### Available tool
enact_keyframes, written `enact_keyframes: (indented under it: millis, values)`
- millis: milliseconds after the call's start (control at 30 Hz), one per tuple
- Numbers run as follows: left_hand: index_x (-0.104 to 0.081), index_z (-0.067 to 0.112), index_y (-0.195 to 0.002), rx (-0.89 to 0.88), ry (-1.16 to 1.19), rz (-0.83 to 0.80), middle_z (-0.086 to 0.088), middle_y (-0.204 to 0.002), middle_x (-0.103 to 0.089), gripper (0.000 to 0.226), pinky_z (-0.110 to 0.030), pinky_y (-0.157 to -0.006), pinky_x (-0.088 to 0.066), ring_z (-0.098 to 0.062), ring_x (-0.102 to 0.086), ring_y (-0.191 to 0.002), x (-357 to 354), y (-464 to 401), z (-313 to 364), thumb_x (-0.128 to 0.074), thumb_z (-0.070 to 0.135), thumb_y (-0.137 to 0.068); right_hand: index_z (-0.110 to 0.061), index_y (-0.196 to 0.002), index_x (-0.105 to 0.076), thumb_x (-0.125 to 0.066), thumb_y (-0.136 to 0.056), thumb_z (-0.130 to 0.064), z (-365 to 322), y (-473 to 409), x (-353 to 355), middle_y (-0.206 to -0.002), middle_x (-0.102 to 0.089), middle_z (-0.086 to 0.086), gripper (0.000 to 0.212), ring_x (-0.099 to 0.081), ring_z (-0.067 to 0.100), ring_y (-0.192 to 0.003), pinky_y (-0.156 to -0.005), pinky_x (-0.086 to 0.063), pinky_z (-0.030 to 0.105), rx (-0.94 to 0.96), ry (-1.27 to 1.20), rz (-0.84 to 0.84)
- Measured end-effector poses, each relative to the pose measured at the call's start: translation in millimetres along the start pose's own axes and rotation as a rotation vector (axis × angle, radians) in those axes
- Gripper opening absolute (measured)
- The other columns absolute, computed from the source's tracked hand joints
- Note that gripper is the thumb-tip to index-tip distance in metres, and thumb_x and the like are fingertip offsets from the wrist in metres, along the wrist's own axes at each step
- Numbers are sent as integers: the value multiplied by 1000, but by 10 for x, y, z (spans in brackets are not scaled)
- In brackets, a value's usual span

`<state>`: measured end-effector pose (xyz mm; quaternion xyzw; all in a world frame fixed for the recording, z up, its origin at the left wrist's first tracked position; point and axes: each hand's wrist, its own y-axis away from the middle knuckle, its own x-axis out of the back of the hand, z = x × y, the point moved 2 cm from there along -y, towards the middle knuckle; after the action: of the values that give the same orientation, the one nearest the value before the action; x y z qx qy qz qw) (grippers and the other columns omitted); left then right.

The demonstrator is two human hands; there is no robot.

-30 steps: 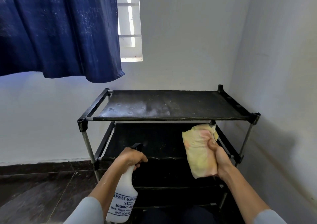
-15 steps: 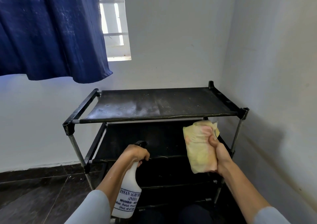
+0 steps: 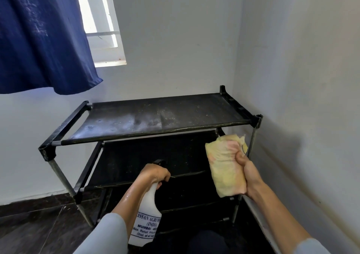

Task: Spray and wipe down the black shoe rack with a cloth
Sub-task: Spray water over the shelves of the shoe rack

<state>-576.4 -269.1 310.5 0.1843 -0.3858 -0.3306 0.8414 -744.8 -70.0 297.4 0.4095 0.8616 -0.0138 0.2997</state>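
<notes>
Both hands are clamped on things and held apart: left hand point(image 3: 153, 173) curls round the neck of a white plastic bottle point(image 3: 146, 218) with printed blue lettering; right hand point(image 3: 246, 168) grips a crumpled yellow cloth point(image 3: 224, 168) blotched pink. Beyond them stands the rack point(image 3: 155, 117) in the wall corner, black fabric shelves on grey metal tubes, top shelf speckled and wet-streaked.
</notes>
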Motion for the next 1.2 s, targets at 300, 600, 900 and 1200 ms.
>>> enact_keyframes:
  millis: [300,600,900,1200]
  values:
    - [-63,4,-88,-84,-66,-13,-8,-66,-56,14,-22,-45,-42,-15,-49,-50,-261,-93,244,-66,12,-77,-8,-113,-57,-35,-101,-15,26,-10,235,-98,-67,10,26,-71,14,-77,-59,-56,23,84,-74,-13]
    - [-60,10,-72,-91,8,-114,-3,-63,-55,13,-20,-47,-43,-11,-50,-54,-544,-151,440,-66,14,-83,-10,-103,-60,-36,-101,-15,-9,21,374,-81,-73,3,25,-72,12,-71,-53,-54,21,100,-73,24]
    - [-57,6,-91,-101,-9,-107,-9,-71,-55,9,-23,-50,-44,-15,-50,-54,-720,-150,662,-61,10,-85,-8,-98,-58,-32,-102,-11,-24,92,399,-72,-73,0,27,-71,10,-67,-52,-53,18,122,-115,-4]
    - [-58,4,-85,-142,-183,-137,-9,-64,-53,8,-25,-51,-42,-17,-48,-51,-845,-5,740,-62,11,-82,-11,-108,-60,-37,-100,-15,-23,231,518,-91,-72,11,24,-72,20,-75,-55,-57,27,104,-147,38]
